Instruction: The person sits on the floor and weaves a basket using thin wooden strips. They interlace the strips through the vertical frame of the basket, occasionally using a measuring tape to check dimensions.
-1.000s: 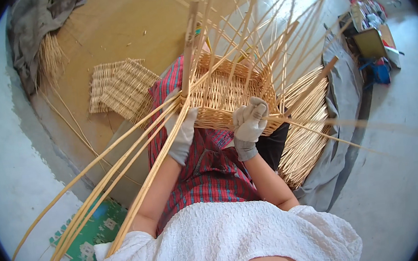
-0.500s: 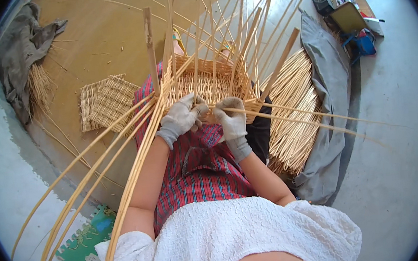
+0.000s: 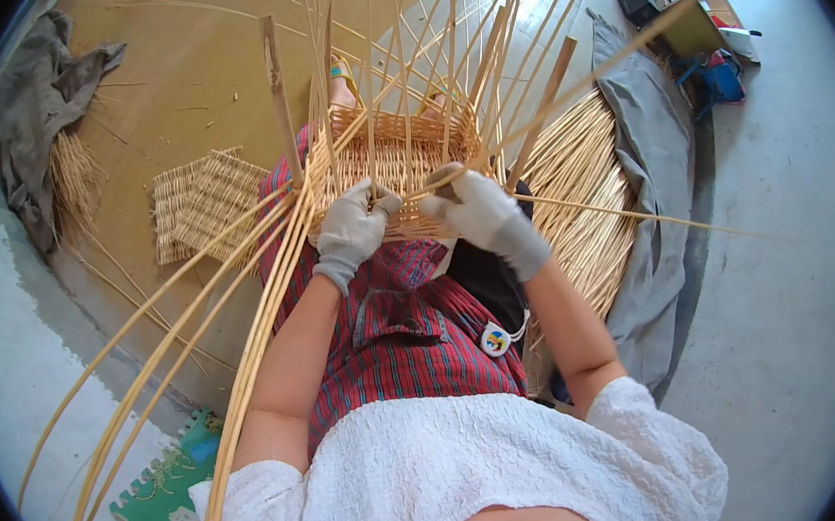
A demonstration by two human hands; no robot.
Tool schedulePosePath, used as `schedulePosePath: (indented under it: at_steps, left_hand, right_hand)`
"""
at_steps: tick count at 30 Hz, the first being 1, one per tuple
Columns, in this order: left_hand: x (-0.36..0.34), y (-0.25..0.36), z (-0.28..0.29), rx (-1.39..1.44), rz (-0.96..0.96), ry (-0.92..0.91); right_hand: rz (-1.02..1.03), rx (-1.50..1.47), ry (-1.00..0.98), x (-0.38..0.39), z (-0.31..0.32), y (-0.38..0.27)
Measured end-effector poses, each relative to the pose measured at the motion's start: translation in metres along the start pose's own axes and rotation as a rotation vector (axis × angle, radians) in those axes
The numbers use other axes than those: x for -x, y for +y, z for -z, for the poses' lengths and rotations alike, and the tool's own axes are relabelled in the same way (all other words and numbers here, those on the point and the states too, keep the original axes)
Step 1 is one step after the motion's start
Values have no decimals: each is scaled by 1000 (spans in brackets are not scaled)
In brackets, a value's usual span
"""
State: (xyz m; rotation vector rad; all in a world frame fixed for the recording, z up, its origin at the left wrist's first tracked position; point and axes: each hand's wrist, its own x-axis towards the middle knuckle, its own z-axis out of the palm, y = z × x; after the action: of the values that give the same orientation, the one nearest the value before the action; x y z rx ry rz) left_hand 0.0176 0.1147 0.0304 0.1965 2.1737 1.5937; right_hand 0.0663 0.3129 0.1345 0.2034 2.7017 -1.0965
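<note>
A rectangular woven willow basket [image 3: 406, 141] sits over my lap, long stakes and loose strands sticking up and out from it. My left hand [image 3: 354, 226], in a pale glove, pinches an upright stake [image 3: 371, 154] at the near rim. Just right of it, my gloved right hand [image 3: 473, 205] grips a long strand [image 3: 620, 65] that angles up to the right, blurred toward its far end. Its fingertips are partly hidden at the rim. A bundle of long strands [image 3: 256, 356] fans from the basket's left corner past my left forearm.
Two flat woven panels [image 3: 201, 206] lie at left, near a grey cloth [image 3: 36, 106] over sticks. At right lie a heap of willow rods [image 3: 581, 235] and a grey tarp [image 3: 664, 267]. A cluttered table with a blue stool [image 3: 717, 81] stands upper right, a green foam mat [image 3: 165, 506] lower left.
My left hand came from the basket's left corner onto the near rim. My right hand shifted slightly right since half a second ago, and its strand swung from pointing rightward to angling upward.
</note>
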Motion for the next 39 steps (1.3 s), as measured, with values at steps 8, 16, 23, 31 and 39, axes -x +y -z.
schedulePosePath:
  at_steps: [8, 16, 23, 31, 39]
  left_hand:
    - [-2, -4, -10, 15, 16, 71]
    - [11, 11, 6, 204, 167, -54]
    - [0, 15, 4, 261, 203, -40]
    - [-11, 19, 6, 289, 315, -72]
    - [-48, 23, -1, -204, -30, 228]
  right_hand:
    - [546, 46, 305, -86, 23, -51]
    - [438, -214, 262, -129, 12, -49]
    - [422, 221, 712, -111, -3, -63]
    - [428, -1061, 546, 23, -37, 60]
    - [130, -1144, 548, 42, -49, 6]
